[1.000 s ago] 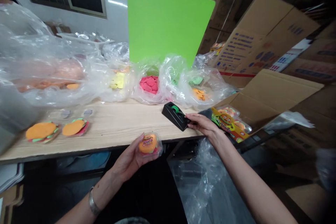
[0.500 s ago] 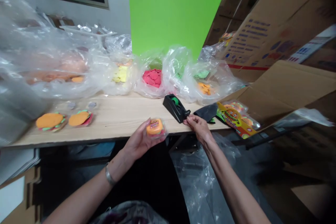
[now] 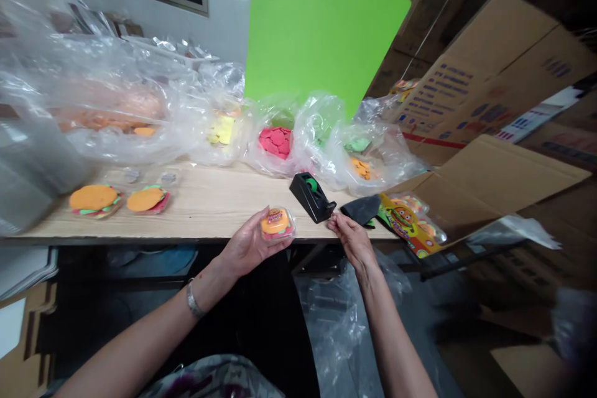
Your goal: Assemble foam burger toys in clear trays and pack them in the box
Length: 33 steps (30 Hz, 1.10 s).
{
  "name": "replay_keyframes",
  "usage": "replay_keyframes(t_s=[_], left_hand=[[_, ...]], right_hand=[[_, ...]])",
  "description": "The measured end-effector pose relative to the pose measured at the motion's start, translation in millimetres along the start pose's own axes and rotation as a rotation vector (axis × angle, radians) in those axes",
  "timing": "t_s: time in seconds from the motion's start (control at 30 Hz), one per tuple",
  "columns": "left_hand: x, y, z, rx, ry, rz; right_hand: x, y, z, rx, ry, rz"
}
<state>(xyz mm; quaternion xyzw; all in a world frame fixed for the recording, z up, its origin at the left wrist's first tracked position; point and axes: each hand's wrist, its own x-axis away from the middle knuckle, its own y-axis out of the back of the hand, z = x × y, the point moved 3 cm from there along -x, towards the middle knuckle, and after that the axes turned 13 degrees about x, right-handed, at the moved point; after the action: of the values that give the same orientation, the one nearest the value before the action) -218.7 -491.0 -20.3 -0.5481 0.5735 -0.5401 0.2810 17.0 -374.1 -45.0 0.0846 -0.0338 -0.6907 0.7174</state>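
Pale wood table [image 3: 214, 199], spanning the middle of the frame; behind it, plastic bags [image 3: 107, 148] of coloured pieces [image 3: 276, 142] and an upright green board [image 3: 321, 31].

Boxed toy burger [image 3: 277, 224]: clear case, centre of frame, at the table's near edge. Gripped in the left hand [image 3: 247, 244]. Change: it now shows above the edge line; 1 second ago it hung lower.

Black tape dispenser [image 3: 308, 200]: green roll [image 3: 311, 185], right of centre. Right hand [image 3: 357, 240]: fingertips pinched together at the cutter end, where 1 second ago the hand reached across it. Whether tape lies between the fingertips cannot be told. Judged: the work is at the dispenser, the case held ready.

Toy burgers, 2, orange-topped [image 3: 96, 198] [image 3: 145, 199]: left of frame, on the table.

Writing: case label, lettered, illegible; yellow printed card [image 3: 405, 224], right of frame, stylised lettering, illegible; large carton [image 3: 494, 43], upper right, blue print and red stripe, illegible. Brands: none readable.
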Motion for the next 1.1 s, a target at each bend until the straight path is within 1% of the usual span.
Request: replay_keyframes(t_s=[0.13,0.23,0.37,0.43,0.53,0.6,0.67,0.77,0.87,0.97,1.03,1.1], left_hand=[[-4,1.5,6,-0.006,0.04,0.015],[-7,1.1,7,-0.004,0.033,0.006],[-13,4.9,4,0.008,0.022,-0.019],[-15,8.1,3,0.006,0.017,-0.025],[-16,9.3,5,-0.006,0.026,-0.003],[-16,7.0,8,-0.024,0.044,0.017],[-15,3.6,12,-0.039,0.061,0.028],[-16,-0.2,15,-0.054,0.07,0.022],[-20,-1.3,15,-0.059,0.058,0.01],[-22,-0.7,13,-0.048,0.036,-0.006],[-22,-0.1,12,-0.041,0.021,-0.016],[-21,-0.5,13,-0.038,0.011,-0.012]], right_hand=[[-5,-3,-1,0.046,-0.034,0.01],[-8,-8,-4,0.106,-0.053,0.018],[-2,-6,-3,0.129,-0.067,0.06],[3,-2,1,0.089,-0.091,0.121],[8,1,8,-0.044,-0.139,0.197],[7,1,9,-0.112,-0.158,0.172],[4,0,7,-0.11,-0.152,0.105],[-2,-7,0,0.027,-0.102,0.029],[-5,-14,-6,0.123,-0.074,0.006],[7,-13,-4,0.164,-0.077,-0.004],[27,-12,4,0.183,-0.062,-0.006],[54,-14,16,0.162,-0.02,0.027]])
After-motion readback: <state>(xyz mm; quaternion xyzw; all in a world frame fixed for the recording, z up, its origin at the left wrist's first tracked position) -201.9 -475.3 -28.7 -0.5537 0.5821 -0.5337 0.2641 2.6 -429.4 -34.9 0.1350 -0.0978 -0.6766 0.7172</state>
